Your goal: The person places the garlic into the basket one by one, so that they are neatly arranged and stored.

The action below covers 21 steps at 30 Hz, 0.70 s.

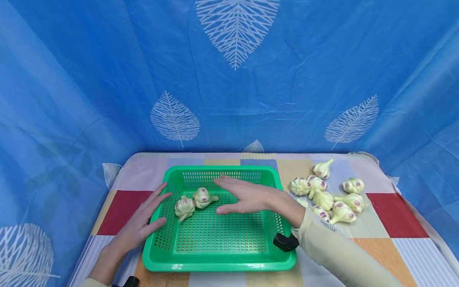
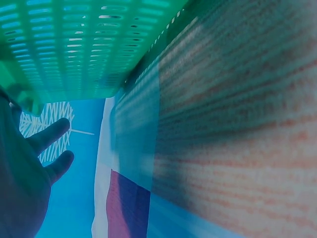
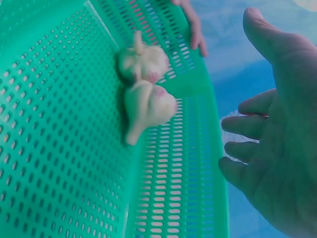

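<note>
A green plastic basket (image 1: 218, 266) with slotted walls stands on the table. Two garlic bulbs lie inside at its left: one garlic bulb (image 1: 184, 208) near the left wall, another garlic bulb (image 1: 203, 197) beside it. My left hand (image 1: 141, 221) is at the basket's left rim, fingers spread and extended; in the left wrist view part of that hand (image 2: 25, 173) shows beside the basket wall. Over the basket's middle hovers my right hand (image 1: 247, 195), its fingers extended and thumb apart, holding nothing. The right wrist view shows this hand (image 3: 277, 129) apart from the two bulbs.
Several more garlic bulbs (image 1: 324, 199) lie in a loose pile right of the basket, partly behind my right forearm. A patchwork-patterned cloth (image 1: 376, 255) covers the table. Blue curtains (image 1: 287, 79) with white leaf prints hang behind and at both sides.
</note>
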Each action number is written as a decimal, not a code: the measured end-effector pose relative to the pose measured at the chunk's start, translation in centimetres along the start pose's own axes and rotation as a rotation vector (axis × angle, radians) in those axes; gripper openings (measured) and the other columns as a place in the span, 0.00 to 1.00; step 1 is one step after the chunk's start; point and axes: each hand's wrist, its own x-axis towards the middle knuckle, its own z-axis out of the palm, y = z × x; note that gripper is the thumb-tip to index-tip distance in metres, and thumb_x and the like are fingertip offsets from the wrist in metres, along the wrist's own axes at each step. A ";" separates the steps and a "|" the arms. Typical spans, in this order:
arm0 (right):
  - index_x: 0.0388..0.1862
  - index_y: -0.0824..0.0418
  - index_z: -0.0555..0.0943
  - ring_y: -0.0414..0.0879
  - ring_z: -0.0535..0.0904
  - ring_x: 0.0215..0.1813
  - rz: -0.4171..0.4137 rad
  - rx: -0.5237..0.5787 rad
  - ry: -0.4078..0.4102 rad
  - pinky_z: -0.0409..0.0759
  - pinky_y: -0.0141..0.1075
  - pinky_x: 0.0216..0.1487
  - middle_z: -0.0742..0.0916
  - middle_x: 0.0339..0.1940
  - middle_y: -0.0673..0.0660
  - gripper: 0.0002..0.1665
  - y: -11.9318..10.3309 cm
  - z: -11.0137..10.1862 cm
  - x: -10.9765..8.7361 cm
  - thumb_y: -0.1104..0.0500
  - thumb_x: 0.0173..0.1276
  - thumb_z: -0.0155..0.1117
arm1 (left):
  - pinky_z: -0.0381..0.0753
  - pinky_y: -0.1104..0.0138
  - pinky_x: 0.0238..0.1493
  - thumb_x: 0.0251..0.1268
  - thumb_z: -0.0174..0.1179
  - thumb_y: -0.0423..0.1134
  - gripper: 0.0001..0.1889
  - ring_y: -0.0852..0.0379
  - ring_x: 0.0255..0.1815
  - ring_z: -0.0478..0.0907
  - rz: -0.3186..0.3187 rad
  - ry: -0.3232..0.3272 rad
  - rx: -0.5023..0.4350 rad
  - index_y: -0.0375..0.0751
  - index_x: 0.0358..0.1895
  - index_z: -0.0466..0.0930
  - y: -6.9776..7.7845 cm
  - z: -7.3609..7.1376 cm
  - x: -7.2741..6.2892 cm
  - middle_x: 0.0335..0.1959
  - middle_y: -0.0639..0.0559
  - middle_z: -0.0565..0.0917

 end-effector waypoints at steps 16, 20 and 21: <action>0.84 0.51 0.47 0.49 0.39 0.83 0.088 0.055 0.172 0.51 0.55 0.76 0.51 0.84 0.48 0.53 1.0 0.8 -6.3 0.30 0.72 0.56 | 0.58 0.29 0.61 0.65 0.61 0.36 0.35 0.54 0.79 0.48 0.001 -0.002 -0.007 0.43 0.76 0.63 0.1 0.2 -0.2 0.82 0.52 0.49; 0.84 0.48 0.46 0.51 0.38 0.83 0.104 0.065 0.252 0.53 0.60 0.74 0.51 0.84 0.51 0.52 1.7 1.9 -7.9 0.35 0.72 0.60 | 0.58 0.29 0.61 0.66 0.61 0.36 0.35 0.54 0.80 0.47 0.000 -0.004 -0.003 0.44 0.77 0.63 0.2 0.1 -0.1 0.82 0.52 0.49; 0.84 0.48 0.46 0.52 0.38 0.83 0.105 0.066 0.268 0.54 0.61 0.73 0.51 0.84 0.53 0.52 1.9 2.2 -8.2 0.37 0.72 0.61 | 0.58 0.29 0.61 0.66 0.61 0.36 0.35 0.53 0.80 0.47 -0.001 -0.004 -0.001 0.44 0.77 0.63 0.2 0.1 -0.1 0.82 0.52 0.49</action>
